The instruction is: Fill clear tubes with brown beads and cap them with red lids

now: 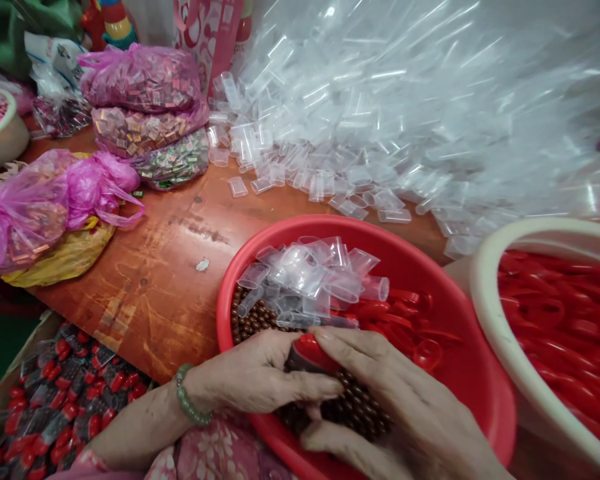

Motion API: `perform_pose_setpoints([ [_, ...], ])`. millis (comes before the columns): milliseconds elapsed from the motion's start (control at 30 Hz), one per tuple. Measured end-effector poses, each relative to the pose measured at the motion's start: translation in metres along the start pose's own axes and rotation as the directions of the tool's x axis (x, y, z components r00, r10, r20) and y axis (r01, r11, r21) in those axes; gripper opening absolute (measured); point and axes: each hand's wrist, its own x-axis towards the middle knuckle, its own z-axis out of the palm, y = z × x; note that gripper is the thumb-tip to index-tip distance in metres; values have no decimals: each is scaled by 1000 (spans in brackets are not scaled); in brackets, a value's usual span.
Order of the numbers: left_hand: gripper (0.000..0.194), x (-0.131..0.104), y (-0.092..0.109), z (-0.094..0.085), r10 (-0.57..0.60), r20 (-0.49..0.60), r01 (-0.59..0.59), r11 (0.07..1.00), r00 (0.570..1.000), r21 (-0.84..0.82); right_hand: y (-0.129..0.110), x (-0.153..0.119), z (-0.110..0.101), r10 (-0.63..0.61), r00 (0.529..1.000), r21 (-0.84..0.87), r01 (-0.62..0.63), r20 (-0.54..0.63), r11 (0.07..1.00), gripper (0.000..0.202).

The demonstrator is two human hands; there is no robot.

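My left hand (267, 377), with a green bead bracelet (190, 393) at the wrist, is closed around a small plastic tube with a red cap (313, 353). The tube's body looks dark; its lower part is hidden by my fingers. My right hand (395, 393) lays its fingertips on the cap from the other side, its thumb lower down over brown beads (360, 400). Both hands are over a red basin (487, 373). Inside it are the beads, a heap of clear plastic tubes (320, 270) and glossy red plastic pieces (405, 320).
A cream tub (485, 267) of red pieces (560, 320) stands right of the basin. Clear tubes (330, 147) pile along the back. Pink bags (145, 80) sit at the left on the wooden table (175, 267). Below, a box holds several red-capped tubes (65, 400).
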Motion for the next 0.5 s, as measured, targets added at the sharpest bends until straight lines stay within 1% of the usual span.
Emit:
perform_pose_setpoints([
  [33, 50, 1, 0, 0, -20, -3, 20, 1000, 1000, -19, 0, 0, 3, -17, 1000, -54, 17, 1, 998, 61],
  [67, 50, 1, 0, 0, -32, -6, 32, 998, 999, -53, 1, 1, 6, -36, 999, -110, 35, -8, 993, 61],
  [133, 47, 2, 0, 2, -41, -25, 37, 989, 999, -145, 1, 3, 14, -68, 997, -213, 58, -43, 975, 54],
  [200, 45, 3, 0, 3, -48, -49, 37, 976, 998, -214, 2, 5, 20, -95, 993, -278, 70, -77, 958, 47],
  [333, 43, 4, 2, 3, -58, -44, 46, 968, 997, -245, 3, 6, 26, -134, 983, -300, 91, -127, 950, 46],
  [500, 50, 3, 3, 1, -48, -26, 40, 968, 998, -248, 3, 9, 25, -147, 980, -283, 105, -132, 953, 46],
])
